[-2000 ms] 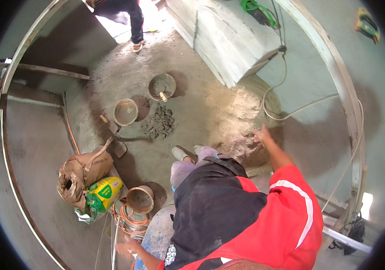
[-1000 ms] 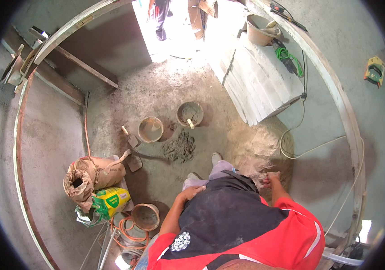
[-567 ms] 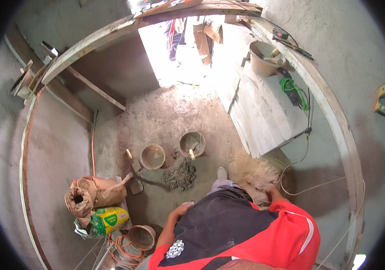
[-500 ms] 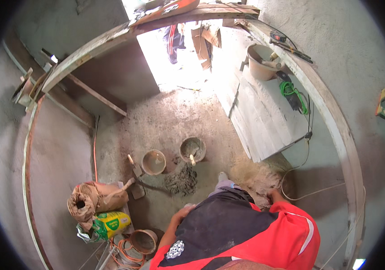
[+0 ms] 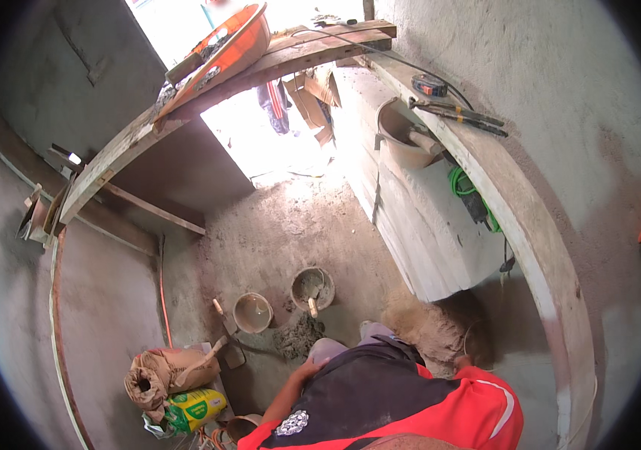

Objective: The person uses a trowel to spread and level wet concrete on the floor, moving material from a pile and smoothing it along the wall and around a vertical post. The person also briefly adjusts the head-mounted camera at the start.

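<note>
My left hand (image 5: 311, 367) lies on my left thigh, fingers seemingly stretched out and holding nothing. Low at my right side, my right hand (image 5: 462, 362) reaches down to the edge of a sand heap (image 5: 427, 330); its fingers are too small and hidden to make out. In front of my feet sits a lump of wet mortar (image 5: 299, 337). Just beyond stands a bucket (image 5: 293, 292) with mortar inside and a trowel (image 5: 312, 306) whose wooden handle sticks up. Left of it is a second bucket (image 5: 253, 331) with murky liquid.
Wooden beams (image 5: 530, 176) frame the space above. An orange basin (image 5: 254, 37) rests on the far beam; a tape measure (image 5: 429, 85) and pliers (image 5: 459, 114) lie on the right one. Paper sacks (image 5: 182, 371) and a yellow-green bag (image 5: 197, 409) sit lower left. White boards (image 5: 418, 255) lean right.
My view has tilted up, so the floor things sit lower and more of the orange basin shows. My left hand stays on my thigh, and my right hand remains by the sand.
</note>
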Tool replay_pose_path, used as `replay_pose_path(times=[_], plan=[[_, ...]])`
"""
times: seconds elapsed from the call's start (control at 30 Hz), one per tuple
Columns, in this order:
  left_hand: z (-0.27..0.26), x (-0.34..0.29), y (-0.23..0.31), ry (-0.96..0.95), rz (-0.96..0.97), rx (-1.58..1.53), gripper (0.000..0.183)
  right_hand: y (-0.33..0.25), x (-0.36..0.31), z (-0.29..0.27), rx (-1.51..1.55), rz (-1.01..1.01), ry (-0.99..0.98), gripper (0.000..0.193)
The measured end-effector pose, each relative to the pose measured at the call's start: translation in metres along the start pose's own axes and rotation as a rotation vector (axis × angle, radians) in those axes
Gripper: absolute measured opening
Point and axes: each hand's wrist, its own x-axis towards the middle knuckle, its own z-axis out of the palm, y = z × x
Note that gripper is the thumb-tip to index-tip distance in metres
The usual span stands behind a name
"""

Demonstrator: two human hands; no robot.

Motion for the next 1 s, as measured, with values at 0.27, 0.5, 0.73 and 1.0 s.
replay_pose_path(times=[0.27,0.5,0.73,1.0], plan=[[-0.052,0.041,-0.003,-0.163,-0.026,0.149,0.111,-0.071,-0.053,0.024,0.524,0.001,-0.338,0.022],[-0.054,0.048,0.073,-0.311,0.089,0.357,0.094,-0.172,-0.094,-0.017,0.543,-0.270,-0.534,0.020],[-0.056,0.041,0.050,-0.075,0.309,0.209,0.082,-0.300,-0.168,-0.027,0.268,-0.465,-0.483,0.019],[-0.076,-0.022,0.079,-0.140,0.317,-0.132,0.068,-0.376,-0.236,-0.029,0.040,-0.618,-0.474,0.023]])
